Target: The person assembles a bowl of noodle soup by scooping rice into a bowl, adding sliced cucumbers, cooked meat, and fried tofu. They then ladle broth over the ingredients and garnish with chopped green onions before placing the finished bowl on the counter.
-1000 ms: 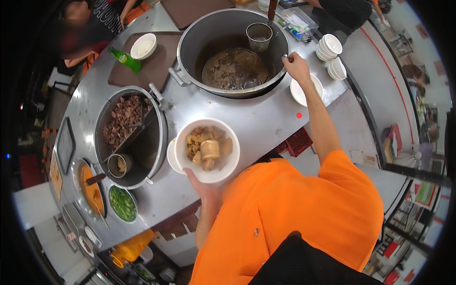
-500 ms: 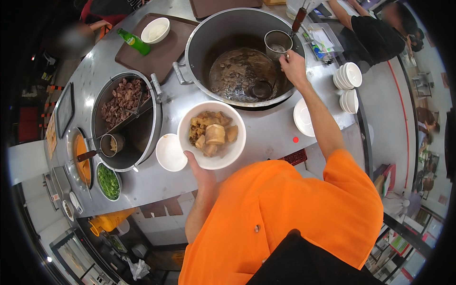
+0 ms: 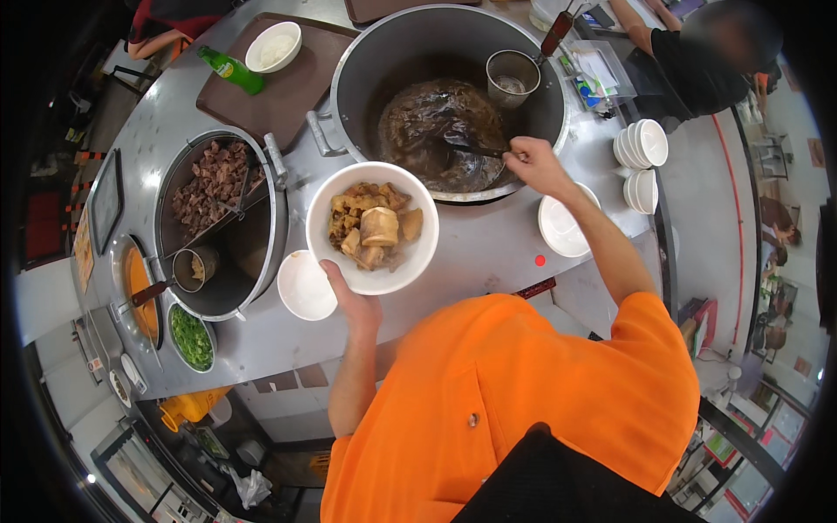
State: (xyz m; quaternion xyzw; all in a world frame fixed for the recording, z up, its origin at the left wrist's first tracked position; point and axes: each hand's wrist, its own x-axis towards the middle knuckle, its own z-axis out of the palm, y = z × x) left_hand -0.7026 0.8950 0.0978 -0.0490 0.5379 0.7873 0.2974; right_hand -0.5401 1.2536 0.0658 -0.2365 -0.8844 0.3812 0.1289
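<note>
My left hand [image 3: 349, 296] holds a white bowl [image 3: 410, 257] from below; it is filled with brown meat and tofu pieces and hovers over the steel counter [image 3: 488, 253]. My right hand [image 3: 534, 164] grips the handle of a ladle [image 3: 471, 148] whose head dips into the dark broth of a large steel pot [image 3: 349, 83]. A wire strainer [image 3: 513, 78] with a red handle hangs inside the pot at its far right rim.
A smaller pot [image 3: 270, 231] with chopped meat stands left, with a small empty white bowl [image 3: 305, 286] beside it. Chopped greens [image 3: 192, 338], an orange sauce tub [image 3: 139, 283], a green bottle [image 3: 231, 70], stacked bowls [image 3: 643, 144] and a white plate [image 3: 562, 228] surround me. Another person [image 3: 697, 52] stands top right.
The bowl of meat has risen closer to the big pot. My right hand came down from the pot's far rim and now holds the ladle in the broth.
</note>
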